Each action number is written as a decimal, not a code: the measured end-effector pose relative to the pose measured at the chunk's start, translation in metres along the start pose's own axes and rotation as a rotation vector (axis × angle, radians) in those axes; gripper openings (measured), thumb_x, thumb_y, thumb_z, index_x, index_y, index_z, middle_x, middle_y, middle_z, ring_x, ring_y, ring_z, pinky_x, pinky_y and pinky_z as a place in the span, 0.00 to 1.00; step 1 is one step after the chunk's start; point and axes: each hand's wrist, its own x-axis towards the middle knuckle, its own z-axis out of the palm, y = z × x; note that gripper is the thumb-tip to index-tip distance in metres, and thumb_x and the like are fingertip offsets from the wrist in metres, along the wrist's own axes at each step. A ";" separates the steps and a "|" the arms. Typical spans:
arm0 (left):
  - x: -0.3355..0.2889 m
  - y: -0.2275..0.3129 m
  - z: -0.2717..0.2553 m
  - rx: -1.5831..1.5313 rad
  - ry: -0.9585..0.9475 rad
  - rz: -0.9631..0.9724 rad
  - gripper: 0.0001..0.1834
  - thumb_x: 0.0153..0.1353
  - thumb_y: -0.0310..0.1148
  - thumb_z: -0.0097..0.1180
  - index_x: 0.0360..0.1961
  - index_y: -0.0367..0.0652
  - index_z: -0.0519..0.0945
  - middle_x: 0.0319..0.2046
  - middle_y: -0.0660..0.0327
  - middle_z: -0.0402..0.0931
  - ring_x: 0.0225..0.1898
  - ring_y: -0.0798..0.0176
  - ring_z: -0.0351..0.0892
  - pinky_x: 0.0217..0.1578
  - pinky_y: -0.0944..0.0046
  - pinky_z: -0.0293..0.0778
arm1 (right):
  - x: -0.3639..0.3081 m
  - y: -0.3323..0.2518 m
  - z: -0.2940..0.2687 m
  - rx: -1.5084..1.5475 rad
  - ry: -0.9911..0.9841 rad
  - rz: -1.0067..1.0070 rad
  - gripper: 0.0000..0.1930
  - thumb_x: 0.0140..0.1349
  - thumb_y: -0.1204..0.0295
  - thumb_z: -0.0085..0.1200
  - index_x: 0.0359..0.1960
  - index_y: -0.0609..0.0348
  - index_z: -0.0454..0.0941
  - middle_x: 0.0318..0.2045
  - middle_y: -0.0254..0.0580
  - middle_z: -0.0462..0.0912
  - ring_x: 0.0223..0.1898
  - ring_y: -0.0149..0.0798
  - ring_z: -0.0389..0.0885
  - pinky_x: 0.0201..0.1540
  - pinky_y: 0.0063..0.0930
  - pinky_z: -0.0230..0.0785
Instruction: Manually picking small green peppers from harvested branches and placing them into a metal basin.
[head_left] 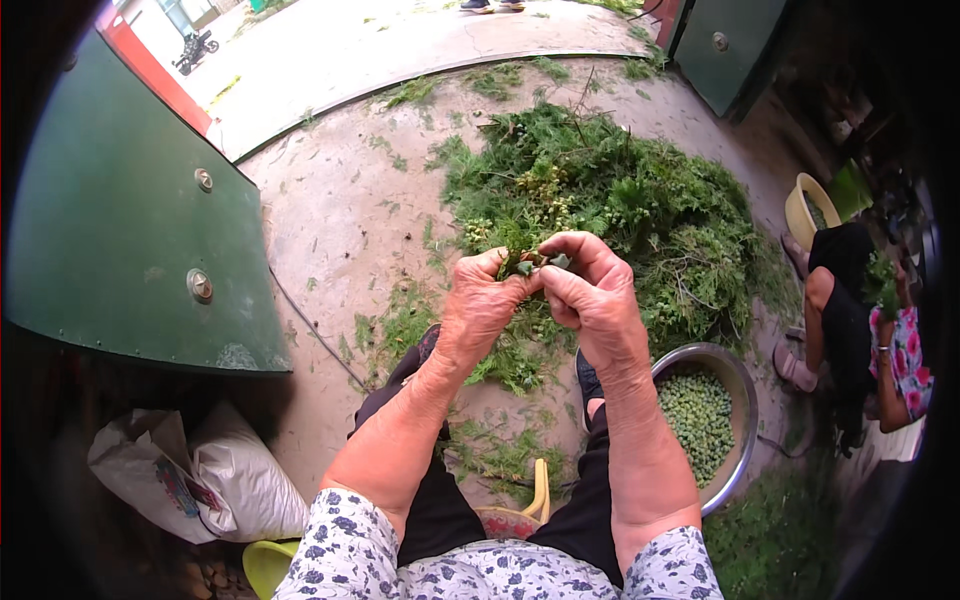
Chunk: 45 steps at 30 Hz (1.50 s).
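My left hand (478, 308) is closed on an evergreen sprig (517, 243), held up in front of me over my lap. Right beside it, my right hand (605, 300) pinches small grey-green cones (560, 261) at the sprig, thumb against fingers. The fingertips of both hands nearly meet, so part of the sprig is covered. Beyond the hands spreads a large heap of cut evergreen branches (620, 190), with paler cone clusters on its near left part. To the right of my right forearm stands a metal basin (748, 395) holding many small green cones (692, 425).
A person (850, 310) sits at the right holding a sprig (880, 283), near a yellow basin (797, 215). Green metal doors (140, 220) flank the doorway. White sacks (240, 470) and a yellow-green container (268, 565) stand lower left. A cable (315, 330) crosses the littered floor.
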 end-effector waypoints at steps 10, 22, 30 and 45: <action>0.004 -0.014 -0.003 0.394 0.098 0.186 0.05 0.48 0.24 0.57 0.28 0.36 0.77 0.18 0.58 0.74 0.22 0.74 0.67 0.23 0.67 0.67 | 0.005 0.014 0.004 -0.782 0.097 -0.392 0.14 0.47 0.74 0.61 0.36 0.63 0.75 0.29 0.42 0.75 0.31 0.36 0.76 0.36 0.27 0.69; 0.005 -0.019 -0.002 0.585 0.052 0.340 0.05 0.47 0.22 0.53 0.28 0.35 0.75 0.18 0.48 0.71 0.20 0.61 0.69 0.22 0.63 0.66 | 0.005 0.011 -0.003 -0.888 0.068 -0.321 0.12 0.47 0.72 0.61 0.31 0.66 0.75 0.23 0.42 0.74 0.26 0.37 0.74 0.28 0.29 0.65; 0.008 -0.005 -0.007 0.035 0.162 -0.087 0.03 0.56 0.27 0.57 0.29 0.39 0.79 0.19 0.68 0.75 0.19 0.76 0.70 0.09 0.79 0.56 | 0.001 -0.012 -0.014 0.169 -0.109 0.117 0.05 0.56 0.75 0.53 0.33 0.63 0.73 0.20 0.34 0.74 0.16 0.21 0.66 0.14 0.13 0.53; 0.010 -0.003 -0.032 -0.737 0.131 -0.115 0.07 0.57 0.32 0.56 0.26 0.43 0.73 0.15 0.66 0.67 0.14 0.74 0.60 0.11 0.76 0.52 | 0.009 0.047 -0.022 0.388 0.354 0.402 0.07 0.57 0.71 0.56 0.29 0.59 0.71 0.22 0.34 0.68 0.19 0.27 0.64 0.13 0.15 0.51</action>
